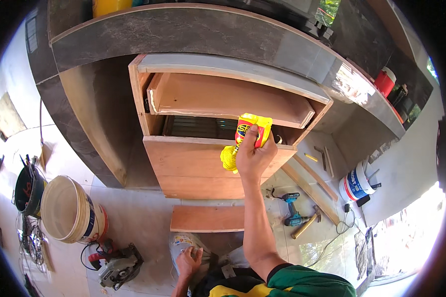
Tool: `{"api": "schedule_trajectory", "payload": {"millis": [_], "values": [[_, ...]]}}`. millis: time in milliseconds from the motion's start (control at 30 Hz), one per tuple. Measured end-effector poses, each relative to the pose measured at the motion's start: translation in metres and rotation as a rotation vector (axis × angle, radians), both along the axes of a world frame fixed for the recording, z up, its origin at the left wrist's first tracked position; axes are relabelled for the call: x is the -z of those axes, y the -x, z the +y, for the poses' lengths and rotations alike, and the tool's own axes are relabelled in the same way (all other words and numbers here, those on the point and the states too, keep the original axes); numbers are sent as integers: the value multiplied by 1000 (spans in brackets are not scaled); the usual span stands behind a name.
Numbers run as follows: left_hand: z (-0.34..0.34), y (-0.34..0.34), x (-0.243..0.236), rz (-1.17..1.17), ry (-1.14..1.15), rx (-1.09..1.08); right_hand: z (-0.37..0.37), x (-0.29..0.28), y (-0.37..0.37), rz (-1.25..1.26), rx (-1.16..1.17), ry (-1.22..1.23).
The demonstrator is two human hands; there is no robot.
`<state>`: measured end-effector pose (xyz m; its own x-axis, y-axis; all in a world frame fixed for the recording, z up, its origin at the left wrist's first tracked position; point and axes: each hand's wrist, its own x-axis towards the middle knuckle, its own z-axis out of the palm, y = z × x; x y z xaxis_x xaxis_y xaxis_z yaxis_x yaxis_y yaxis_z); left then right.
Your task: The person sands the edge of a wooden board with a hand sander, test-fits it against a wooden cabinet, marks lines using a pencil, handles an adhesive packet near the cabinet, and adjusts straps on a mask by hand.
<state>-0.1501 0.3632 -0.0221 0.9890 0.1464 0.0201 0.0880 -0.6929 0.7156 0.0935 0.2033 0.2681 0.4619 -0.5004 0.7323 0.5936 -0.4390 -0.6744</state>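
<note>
My right hand (pixel 256 151) is closed around a yellow-and-red soft packet (pixel 253 129), raised in front of the wooden cabinet. The packet's yellow lower end (pixel 229 158) hangs out to the left of my fist. Behind it stands the cabinet, with a plain wooden drawer (pixel 223 96) in its upper opening. Below that drawer is a dark gap, and under it a wooden front panel (pixel 198 163). My left hand (pixel 189 260) rests low by my knee with its fingers curled; what lies under them, if anything, is hidden.
A circular saw (pixel 120 267) and a whitish bucket (pixel 64 210) stand on the left floor. A loose board (pixel 207 219) lies before the cabinet. To the right are a cordless drill (pixel 293 210), a hammer (pixel 306 225), wood strips (pixel 309 190) and a white tool bucket (pixel 357 183).
</note>
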Motion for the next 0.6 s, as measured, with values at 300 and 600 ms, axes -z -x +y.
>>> {"api": "schedule_trajectory", "payload": {"millis": [300,600], "values": [[1,-3,5,20,-5,33,-19,0,4,4,71,-26],[-2,-1,7,28,-33,13,-47,5,6,18,160,-5]]}}
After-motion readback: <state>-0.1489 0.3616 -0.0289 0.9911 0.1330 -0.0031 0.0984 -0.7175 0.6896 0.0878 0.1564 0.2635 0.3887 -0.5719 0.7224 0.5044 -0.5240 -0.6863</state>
